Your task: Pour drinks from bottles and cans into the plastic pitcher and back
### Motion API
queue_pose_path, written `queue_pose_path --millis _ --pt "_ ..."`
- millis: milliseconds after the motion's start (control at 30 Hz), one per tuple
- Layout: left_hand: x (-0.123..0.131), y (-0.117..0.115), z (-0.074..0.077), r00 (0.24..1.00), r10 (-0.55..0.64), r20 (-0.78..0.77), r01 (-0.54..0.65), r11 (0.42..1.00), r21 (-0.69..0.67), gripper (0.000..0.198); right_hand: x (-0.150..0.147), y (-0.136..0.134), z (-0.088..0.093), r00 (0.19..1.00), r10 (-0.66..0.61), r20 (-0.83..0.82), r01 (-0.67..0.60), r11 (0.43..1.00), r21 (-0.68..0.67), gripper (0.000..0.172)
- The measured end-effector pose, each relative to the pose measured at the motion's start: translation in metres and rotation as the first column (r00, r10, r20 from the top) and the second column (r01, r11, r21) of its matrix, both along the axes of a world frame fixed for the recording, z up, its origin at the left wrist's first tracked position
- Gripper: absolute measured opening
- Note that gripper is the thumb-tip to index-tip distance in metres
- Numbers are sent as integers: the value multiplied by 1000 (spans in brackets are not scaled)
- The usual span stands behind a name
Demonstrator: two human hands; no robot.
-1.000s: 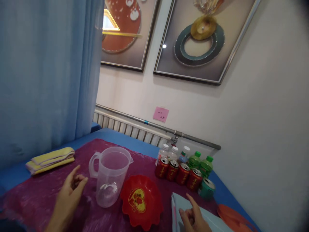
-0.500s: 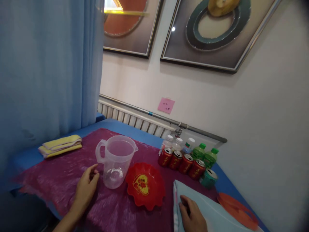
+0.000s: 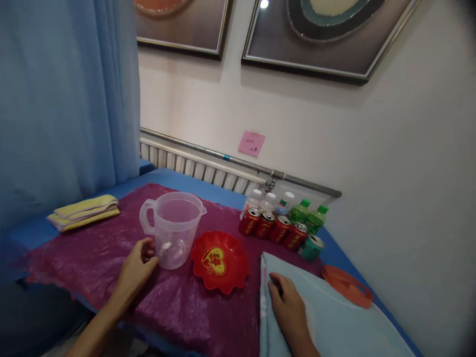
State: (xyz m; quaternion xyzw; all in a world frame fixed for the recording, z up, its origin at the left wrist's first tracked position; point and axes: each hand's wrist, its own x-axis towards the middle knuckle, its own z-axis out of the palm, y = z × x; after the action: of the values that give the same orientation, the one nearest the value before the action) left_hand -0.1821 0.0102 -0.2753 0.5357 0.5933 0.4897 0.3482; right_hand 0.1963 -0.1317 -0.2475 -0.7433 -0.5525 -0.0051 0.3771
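My left hand is beside the lower left of a clear plastic jug, below its handle, its fingers curled but apart and nothing in them. The jug stands upright and looks empty. Just right of it lies a red scalloped dish with a yellow heart design. My right hand rests on a folded light blue cloth, fingers loosely bent with a gap between thumb and index, holding nothing.
Red cans, a teal can and several bottles stand at the back right. An orange lid lies beside the cloth. Folded yellow towels lie at the left on purple plastic sheeting. A blue curtain hangs left.
The view has tipped downward, so the table things sit higher in the picture. My left hand has come closer to the jug's base. My right hand remains on the blue cloth.
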Motion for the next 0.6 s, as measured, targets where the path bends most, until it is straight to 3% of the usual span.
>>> queue_pose_path --millis 167,267,367,500,600 --pt "-1 3 -2 996 -57 -72 55 998 -24 78 -13 -2 3 985 70 160 -85 992 94 27" --pt "0 3 -4 992 -23 -125 23 1000 -6 73 -16 -1 0 948 117 295 -139 989 54 25" --pt "-5 4 -4 979 38 -201 -35 999 22 62 -9 0 -9 938 128 322 -141 990 15 26" --pt "-37 23 11 914 132 -383 -113 991 71 40 5 8 -22 959 128 252 -139 990 26 27" --pt "-70 43 29 808 197 -555 -154 980 122 47 7 11 -24 971 121 208 -127 992 15 27"
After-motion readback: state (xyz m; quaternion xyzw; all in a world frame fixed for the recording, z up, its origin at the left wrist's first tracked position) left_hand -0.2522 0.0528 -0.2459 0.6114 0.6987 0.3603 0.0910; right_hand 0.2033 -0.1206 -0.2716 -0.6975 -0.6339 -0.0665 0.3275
